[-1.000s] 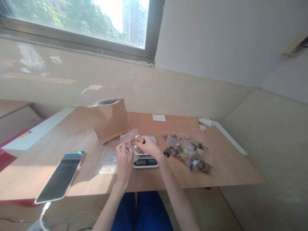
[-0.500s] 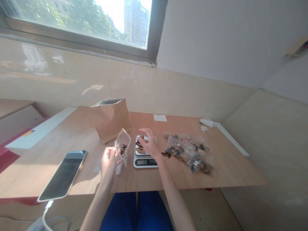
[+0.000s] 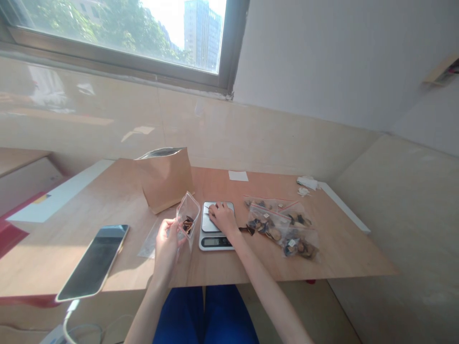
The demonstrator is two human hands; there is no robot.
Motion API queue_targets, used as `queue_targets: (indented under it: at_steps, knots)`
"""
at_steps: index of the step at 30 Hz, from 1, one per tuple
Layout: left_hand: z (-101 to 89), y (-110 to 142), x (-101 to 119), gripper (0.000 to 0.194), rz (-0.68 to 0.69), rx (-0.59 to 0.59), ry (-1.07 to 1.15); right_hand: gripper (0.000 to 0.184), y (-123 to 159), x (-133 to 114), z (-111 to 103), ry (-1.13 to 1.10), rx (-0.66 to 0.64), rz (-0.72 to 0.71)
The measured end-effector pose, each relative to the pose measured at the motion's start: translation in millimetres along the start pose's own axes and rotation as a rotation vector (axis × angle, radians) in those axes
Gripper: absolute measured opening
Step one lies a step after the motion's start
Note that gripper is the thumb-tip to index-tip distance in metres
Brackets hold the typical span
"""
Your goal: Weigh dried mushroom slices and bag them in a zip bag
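Observation:
My left hand [image 3: 168, 235] pinches a clear zip bag [image 3: 189, 206] by its near side, its mouth held apart. Dried brown slices with dark edges [image 3: 187, 224] lie inside it. Just to the right is a kitchen scale [image 3: 206, 222] with a steel plate and a lit display, its digits too small to read. Over the plate my right hand [image 3: 223, 217] is curled with the fingers closed downward. A thin dark edge of a dried slice pokes out beside its fingertips; the rest is hidden under the hand.
Several filled zip bags of dried slices [image 3: 274, 234] lie right of the scale, a loose dark slice [image 3: 247, 230] beside them. A brown paper bag [image 3: 167, 179] stands behind my left hand. A phone [image 3: 93, 263] with a cable lies left; a white paper [image 3: 238, 176] lies farther back.
My right hand has lowered and closed over the scale plate, where dried slices lay in view before. My left hand has shifted the zip bag slightly right, tilting its contents into view.

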State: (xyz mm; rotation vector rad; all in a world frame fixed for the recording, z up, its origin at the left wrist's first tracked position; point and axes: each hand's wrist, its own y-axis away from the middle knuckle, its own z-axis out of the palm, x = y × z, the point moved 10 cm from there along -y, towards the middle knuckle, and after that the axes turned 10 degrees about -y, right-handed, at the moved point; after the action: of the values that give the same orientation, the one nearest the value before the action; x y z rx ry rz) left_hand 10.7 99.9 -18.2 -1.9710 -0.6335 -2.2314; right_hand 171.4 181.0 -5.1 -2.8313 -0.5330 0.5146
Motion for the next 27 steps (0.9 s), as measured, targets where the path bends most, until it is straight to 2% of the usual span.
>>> queue_targets:
  at_steps: [3, 6, 7, 9, 11, 14, 17, 20, 22, 25, 27]
  knots:
    - [1.9, 0.9, -0.9, 0.030, 0.006, 0.011, -0.034, 0.013, -5.6, 12.1, -14.2, -0.175, 0.068, 0.136]
    - [7.5, 0.7, -1.5, 0.029, 0.065, 0.002, -0.083, 0.020, -7.2, 21.7, -32.8, -0.588, 0.208, 0.322]
    - [10.0, 0.9, -1.5, 0.029, 0.091, -0.002, -0.105, 0.023, -7.5, 19.7, -35.7, -0.747, 0.220, 0.360]
    - [14.6, 2.0, -0.7, 0.031, 0.144, -0.001, -0.137, 0.023, -9.8, 4.0, -35.6, -1.020, 0.126, 0.389]
    - [17.9, 4.3, 1.1, 0.034, 0.190, 0.011, -0.149, 0.023, -10.1, -19.9, -34.0, -1.135, -0.067, 0.378]
    - [20.9, 8.3, 2.9, 0.037, 0.220, 0.026, -0.161, 0.022, -5.7, -43.2, -39.5, -0.964, -0.269, 0.335]
    - [21.7, 10.4, 2.0, 0.037, 0.217, 0.035, -0.178, 0.025, -5.6, -50.6, -45.9, -0.688, -0.319, 0.294]
    - [21.8, 9.4, -1.8, 0.037, 0.195, 0.035, -0.158, 0.020, -12.7, -50.2, -51.7, -0.550, -0.218, 0.306]
    - [21.4, 7.5, -5.1, 0.037, 0.173, 0.032, -0.118, 0.024, -17.1, -51.5, -54.9, -0.541, -0.128, 0.296]
    - [19.0, 4.6, -6.5, 0.036, 0.146, 0.030, -0.070, 0.037, -15.0, -56.7, -56.4, -0.671, -0.078, 0.236]
    - [17.6, 3.7, -5.9, 0.034, 0.120, 0.016, -0.054, 0.036, -5.6, -56.7, -64.0, -0.783, -0.032, 0.194]
